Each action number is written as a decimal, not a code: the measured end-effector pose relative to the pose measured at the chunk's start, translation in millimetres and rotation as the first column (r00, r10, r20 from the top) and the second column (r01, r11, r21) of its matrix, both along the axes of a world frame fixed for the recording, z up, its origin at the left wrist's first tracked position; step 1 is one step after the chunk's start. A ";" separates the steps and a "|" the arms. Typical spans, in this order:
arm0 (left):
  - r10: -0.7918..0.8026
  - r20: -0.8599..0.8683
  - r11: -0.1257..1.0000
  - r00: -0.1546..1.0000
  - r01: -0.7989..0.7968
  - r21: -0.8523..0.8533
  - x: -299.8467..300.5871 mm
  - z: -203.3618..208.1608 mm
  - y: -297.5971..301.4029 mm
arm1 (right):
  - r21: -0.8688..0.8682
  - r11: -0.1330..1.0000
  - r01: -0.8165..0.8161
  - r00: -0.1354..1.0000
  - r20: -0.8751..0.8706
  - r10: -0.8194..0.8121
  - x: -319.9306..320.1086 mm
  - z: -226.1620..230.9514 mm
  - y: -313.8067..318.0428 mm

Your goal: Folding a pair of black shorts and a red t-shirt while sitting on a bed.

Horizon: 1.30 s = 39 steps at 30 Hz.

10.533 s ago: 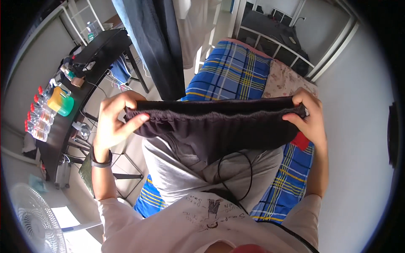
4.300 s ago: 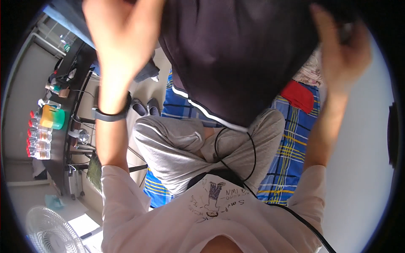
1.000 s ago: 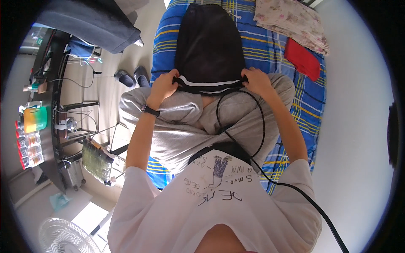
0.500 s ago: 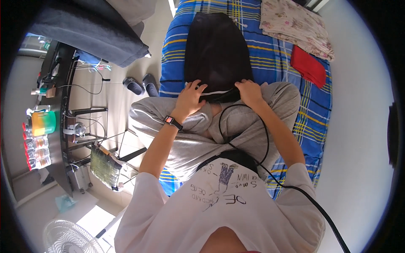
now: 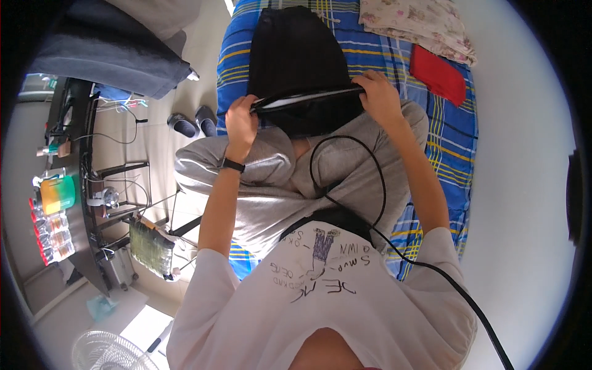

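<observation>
Black folded fabric [image 5: 296,52], which looks like a garment, lies on the bed in front of my crossed legs. My left hand [image 5: 241,125] is closed on the left end of its near edge. At the right end of that edge, my right hand [image 5: 378,98] has the cloth pinched in its fingers. Between both hands the edge is lifted and stretched, with a narrow white strip showing along the fold. Part of the black cloth hangs down against my shins. I cannot tell exactly what kind of garment it is.
A blue plaid sheet [image 5: 394,80] covers the bed. Folded red cloth [image 5: 438,74] and floral bedding [image 5: 419,23] lie at the far right, near the white wall [image 5: 524,185]. A black cable [image 5: 383,179] loops over my lap. Slippers [image 5: 183,125] and a cluttered desk [image 5: 86,228] are on the left.
Both hands have moved farther forward and apart, lifting the near edge of the black fabric off my legs. My left hand has closed on it, and the white strip has risen with it.
</observation>
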<state>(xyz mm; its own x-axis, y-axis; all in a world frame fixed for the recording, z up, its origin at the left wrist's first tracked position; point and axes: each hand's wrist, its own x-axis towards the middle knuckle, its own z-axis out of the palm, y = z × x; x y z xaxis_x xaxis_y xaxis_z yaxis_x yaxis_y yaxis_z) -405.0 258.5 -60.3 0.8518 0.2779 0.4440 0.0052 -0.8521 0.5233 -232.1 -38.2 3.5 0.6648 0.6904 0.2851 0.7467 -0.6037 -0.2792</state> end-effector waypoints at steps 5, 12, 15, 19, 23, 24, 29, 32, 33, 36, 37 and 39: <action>-0.011 0.026 0.989 1.000 0.007 0.146 3.7 -0.5 5.9 | -0.070 0.998 0.003 1.000 0.006 -0.003 7.4 -16.6 -5.9; -0.008 -0.308 0.353 0.951 -0.285 -0.891 5.6 -31.6 26.2 | 0.031 0.996 0.079 0.971 -0.230 -0.070 21.3 -33.2 -18.1; 0.078 -0.206 0.426 0.976 -0.219 -0.878 8.6 -21.0 28.6 | 0.177 0.984 0.026 0.983 -0.181 0.006 27.1 -21.4 -17.7; 0.033 0.001 0.533 0.999 -0.017 -0.846 0.0 -20.1 61.9 | 0.337 0.939 0.067 0.957 -0.288 0.035 23.2 6.3 -8.4; -0.115 0.075 0.813 0.991 0.137 -0.565 -2.0 22.0 37.5 | 0.228 0.971 0.074 0.945 -0.327 0.005 13.5 9.5 -31.6; -0.169 -0.017 0.944 0.986 0.156 -0.290 -8.9 32.0 28.4 | 0.201 0.979 0.023 0.961 -0.275 0.033 9.5 9.8 -38.2; -0.112 -0.291 0.943 0.950 0.010 -0.332 -40.2 41.5 6.2 | 0.185 0.982 0.021 0.937 -0.347 0.046 -24.4 18.8 -53.9; -0.015 -0.251 0.930 0.968 -0.079 -0.359 -47.6 5.4 10.1 | 0.202 0.979 0.036 0.955 -0.296 0.026 -29.7 6.0 -43.3; -0.048 -0.285 0.909 0.957 -0.077 -0.410 -50.5 -6.5 14.8 | 0.214 0.975 0.051 0.941 -0.337 0.025 -33.2 5.3 -39.8; -0.031 -0.331 0.694 0.943 -0.218 -0.686 -35.5 -12.9 13.2 | 0.267 0.963 0.029 0.954 -0.295 0.053 -34.0 12.5 -35.2; 0.015 -0.342 0.441 0.940 -0.313 -0.841 -25.2 -12.3 12.2 | 0.269 0.963 0.019 0.954 -0.292 0.063 -33.3 13.0 -33.8; 0.017 -0.337 0.225 0.941 -0.332 -0.916 -12.4 -5.0 14.9 | 0.308 0.951 0.023 0.970 -0.237 0.054 -29.3 15.0 -30.9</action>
